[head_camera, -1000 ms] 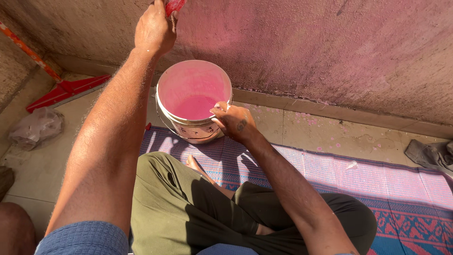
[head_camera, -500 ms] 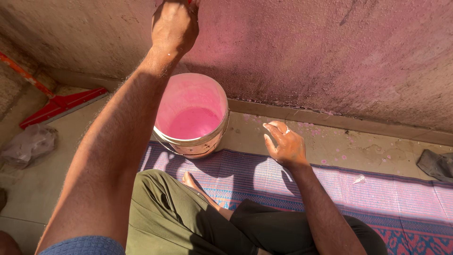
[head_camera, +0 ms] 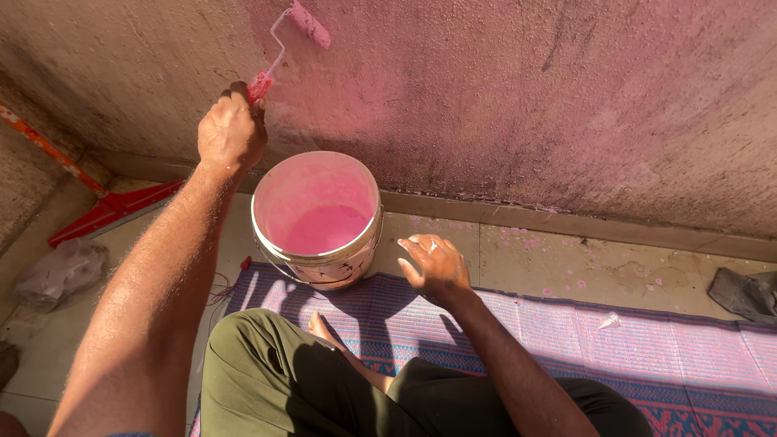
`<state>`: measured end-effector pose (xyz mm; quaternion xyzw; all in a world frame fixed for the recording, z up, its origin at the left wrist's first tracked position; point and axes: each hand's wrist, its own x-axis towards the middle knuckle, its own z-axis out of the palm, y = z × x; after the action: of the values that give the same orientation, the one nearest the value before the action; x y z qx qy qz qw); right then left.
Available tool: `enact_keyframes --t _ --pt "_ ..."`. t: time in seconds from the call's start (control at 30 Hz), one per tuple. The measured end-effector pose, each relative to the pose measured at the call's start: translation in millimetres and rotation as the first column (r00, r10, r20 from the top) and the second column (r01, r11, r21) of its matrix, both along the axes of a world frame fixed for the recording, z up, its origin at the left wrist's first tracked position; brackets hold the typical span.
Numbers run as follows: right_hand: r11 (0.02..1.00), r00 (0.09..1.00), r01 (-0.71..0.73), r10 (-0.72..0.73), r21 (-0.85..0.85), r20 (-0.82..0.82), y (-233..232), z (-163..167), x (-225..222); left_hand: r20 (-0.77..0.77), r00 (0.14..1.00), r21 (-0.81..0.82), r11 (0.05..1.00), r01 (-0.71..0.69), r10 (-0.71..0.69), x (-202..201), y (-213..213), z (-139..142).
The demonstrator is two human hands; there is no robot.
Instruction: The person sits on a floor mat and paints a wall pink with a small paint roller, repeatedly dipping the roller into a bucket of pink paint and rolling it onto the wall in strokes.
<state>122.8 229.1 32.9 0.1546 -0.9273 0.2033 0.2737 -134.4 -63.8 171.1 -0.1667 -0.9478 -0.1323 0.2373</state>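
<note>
My left hand (head_camera: 231, 129) grips the red handle of a small paint roller (head_camera: 306, 21), whose pink sleeve rests against the rough wall (head_camera: 518, 97), partly coated in pink. A white bucket (head_camera: 317, 217) with pink paint in its bottom stands on the floor below the roller, at the edge of a purple woven mat (head_camera: 534, 324). My right hand (head_camera: 431, 265) hovers open over the mat, just right of the bucket, fingers spread, holding nothing. I sit cross-legged in green trousers, a bare foot showing near the bucket.
A red long-handled tool (head_camera: 113, 206) lies on the tiled floor at the left by the corner. A crumpled plastic bag (head_camera: 61, 271) sits further left. Grey cloth (head_camera: 745, 293) lies at the far right. Pink paint drops spot the tiles (head_camera: 558, 259) along the wall base.
My right hand has let go of the bucket rim and moved right, over the mat. The view has tilted up, so the roller on the wall now shows above my left hand.
</note>
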Motion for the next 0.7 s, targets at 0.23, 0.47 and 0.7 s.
enact_keyframes --t 0.23,0.47,0.7 --pt "0.993 0.992 0.088 -0.081 0.076 -0.093 -85 3 -26 0.149 0.989 0.072 0.997 -0.025 0.014 2 41 29" --pt "0.991 0.989 0.132 -0.130 0.027 -0.077 -110 -12 -21 -0.218 0.968 0.309 0.931 0.192 -0.127 -13 103 86" --pt "0.979 0.975 0.145 -0.166 0.145 0.145 -124 -7 -16 -0.258 0.956 0.361 0.904 0.228 -0.138 -22 134 175"
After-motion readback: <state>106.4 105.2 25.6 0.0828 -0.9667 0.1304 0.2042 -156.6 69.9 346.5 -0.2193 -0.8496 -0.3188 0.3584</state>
